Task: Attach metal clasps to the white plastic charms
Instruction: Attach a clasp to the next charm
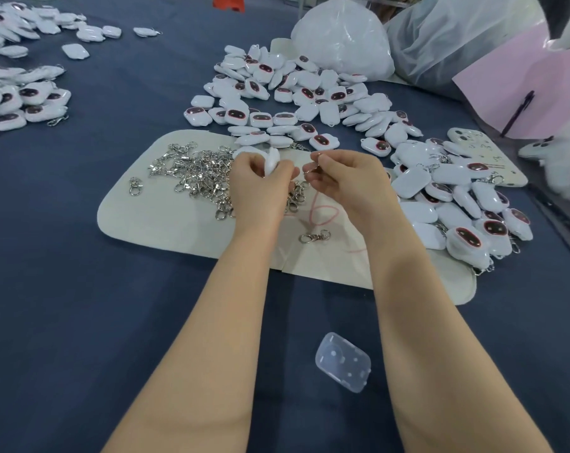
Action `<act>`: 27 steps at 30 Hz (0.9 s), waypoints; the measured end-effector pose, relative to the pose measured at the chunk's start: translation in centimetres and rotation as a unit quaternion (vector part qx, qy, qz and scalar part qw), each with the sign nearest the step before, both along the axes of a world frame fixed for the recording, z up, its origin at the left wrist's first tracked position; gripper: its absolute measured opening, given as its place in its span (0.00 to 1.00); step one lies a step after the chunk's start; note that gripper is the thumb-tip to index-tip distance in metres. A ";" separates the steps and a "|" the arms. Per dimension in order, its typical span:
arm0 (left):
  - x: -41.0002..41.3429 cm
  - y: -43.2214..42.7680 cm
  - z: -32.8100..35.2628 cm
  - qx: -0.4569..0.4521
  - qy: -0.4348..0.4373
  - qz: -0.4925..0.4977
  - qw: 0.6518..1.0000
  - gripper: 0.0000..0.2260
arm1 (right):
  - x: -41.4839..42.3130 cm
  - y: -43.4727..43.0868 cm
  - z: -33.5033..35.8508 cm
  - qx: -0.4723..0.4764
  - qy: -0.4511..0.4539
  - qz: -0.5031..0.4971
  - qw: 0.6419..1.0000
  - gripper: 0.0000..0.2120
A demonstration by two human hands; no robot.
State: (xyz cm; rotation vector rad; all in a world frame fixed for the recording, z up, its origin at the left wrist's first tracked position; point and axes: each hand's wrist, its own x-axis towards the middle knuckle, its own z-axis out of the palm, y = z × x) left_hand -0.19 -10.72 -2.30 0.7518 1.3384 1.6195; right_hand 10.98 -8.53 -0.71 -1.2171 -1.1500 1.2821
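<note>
Fingers of the left hand (pixel 259 186) clamp a white charm (pixel 272 161); at its three o'clock, the right hand (pixel 345 178) pinches a metal clasp (pixel 316 156).

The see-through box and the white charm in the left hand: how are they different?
The clear box is see-through; the white charm is solid white. The box lies untouched on the blue cloth; the charm is gripped by the left hand. Both look rounded and plastic.

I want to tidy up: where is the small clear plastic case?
In the head view, the clear plastic case lies on the blue cloth, close beside the right forearm on its inner side, nearer the camera than the cream mat.
</note>
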 end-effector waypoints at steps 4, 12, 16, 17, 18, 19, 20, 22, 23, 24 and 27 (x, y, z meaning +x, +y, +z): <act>0.1 0.1 0.0 0.000 0.068 0.019 0.998 0.08 | 0.2 -0.1 0.4 0.028 -0.039 0.020 0.999 0.08; 0.4 -0.4 0.4 0.029 0.171 -0.069 0.982 0.05 | 0.5 -0.2 0.7 0.067 -0.150 0.074 0.984 0.08; 0.5 -0.4 0.3 0.034 0.196 -0.071 0.978 0.03 | 0.5 -0.3 0.8 0.076 -0.191 0.089 0.975 0.05; 0.4 -0.4 0.3 0.038 0.201 -0.067 0.976 0.03 | 0.5 -0.3 0.8 0.071 -0.187 0.092 0.975 0.05; 0.4 -0.2 0.2 0.042 0.207 -0.061 0.976 0.03 | 0.5 -0.3 0.8 0.063 -0.182 0.091 0.977 0.05; 0.4 -0.1 0.1 0.041 0.210 -0.051 0.975 0.03 | 0.6 -0.3 0.7 0.052 -0.180 0.084 0.979 0.05; 0.4 0.0 0.0 0.038 0.212 -0.041 0.976 0.04 | 0.7 -0.3 0.7 0.041 -0.184 0.068 0.980 0.05; 0.4 0.2 -0.2 0.028 0.206 -0.027 0.978 0.03 | 0.9 0.0 0.6 0.036 -0.197 0.011 0.980 0.07; 0.4 0.2 -0.3 0.025 0.204 -0.023 0.978 0.03 | 0.9 0.1 0.5 0.046 -0.198 -0.016 0.979 0.07; 0.4 0.3 -0.3 0.023 0.204 -0.020 0.978 0.03 | 0.9 0.1 0.6 0.061 -0.197 -0.033 0.978 0.07; 0.3 0.3 -0.2 0.024 0.205 -0.019 0.978 0.03 | 0.3 -0.1 0.6 0.104 -0.200 -0.017 0.974 0.05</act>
